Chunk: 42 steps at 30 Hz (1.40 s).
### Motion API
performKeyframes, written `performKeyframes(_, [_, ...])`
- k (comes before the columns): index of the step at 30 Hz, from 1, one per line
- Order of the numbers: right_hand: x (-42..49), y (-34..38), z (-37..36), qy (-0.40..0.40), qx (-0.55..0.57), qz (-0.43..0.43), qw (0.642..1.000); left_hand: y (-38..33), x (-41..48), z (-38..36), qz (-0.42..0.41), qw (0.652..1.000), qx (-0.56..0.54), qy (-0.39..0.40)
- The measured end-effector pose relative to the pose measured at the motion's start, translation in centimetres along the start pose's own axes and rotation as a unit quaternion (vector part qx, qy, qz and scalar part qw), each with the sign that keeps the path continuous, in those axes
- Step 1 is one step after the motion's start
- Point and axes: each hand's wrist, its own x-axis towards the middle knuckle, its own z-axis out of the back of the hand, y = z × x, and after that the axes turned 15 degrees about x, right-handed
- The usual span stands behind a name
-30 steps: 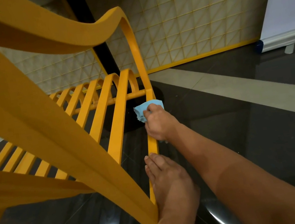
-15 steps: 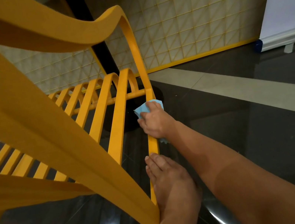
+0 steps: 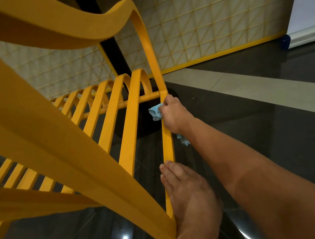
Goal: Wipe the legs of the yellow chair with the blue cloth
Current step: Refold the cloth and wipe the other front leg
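Observation:
The yellow chair (image 3: 28, 124) is tipped and fills the left of the view, its slats running away from me. My right hand (image 3: 174, 116) grips the blue cloth (image 3: 156, 113) around a thin yellow leg bar (image 3: 168, 151), just below the cross rail. A tail of the cloth hangs out under my wrist. My left hand (image 3: 187, 189) lies lower on the same bar, fingers straight and together, pressing against its side.
The floor is dark glossy tile (image 3: 279, 130) with a pale grey strip (image 3: 251, 87). A patterned cream wall panel (image 3: 208, 17) with a yellow skirting stands behind. A black post (image 3: 111, 49) rises behind the chair. A white banner stand (image 3: 312, 30) is at far right.
My right hand has slid with the cloth along the leg bar, away from me toward the cross rail. My left hand stays in place on the bar.

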Motion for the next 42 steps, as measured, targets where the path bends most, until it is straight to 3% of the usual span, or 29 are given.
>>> performKeyframes(7, [-0.8, 0.2, -0.5, -0.048, 0.043, 0.050, 0.997, 0.0, 0.0, 0.1, 0.005, 1.000, -0.018, -0.009])
performKeyframes(17, [-2.9, 0.0, -1.2, -0.031, 0.024, 0.050, 0.998, 0.1, -0.2, 0.4, -0.006, 1.000, -0.007, 0.008])
performKeyframes(23, [-1.3, 0.2, -0.1, 0.046, -0.067, 0.109, 0.991, 0.1, -0.1, 0.5, -0.010, 1.000, -0.008, 0.006])
performKeyframes(27, [0.6, 0.0, 0.4, 0.087, -0.078, 0.087, 0.989, 0.2, -0.3, 0.5, -0.016, 1.000, -0.004, 0.002])
performKeyframes(37, [0.3, -0.2, 0.0, 0.040, 0.038, 0.050, 0.997, 0.1, -0.1, 0.4, -0.017, 1.000, -0.007, 0.006])
performKeyframes(42, [1.7, -0.4, 0.7, 0.103, -0.015, 0.028, 0.994, 0.2, -0.2, 0.6, -0.023, 1.000, -0.012, 0.009])
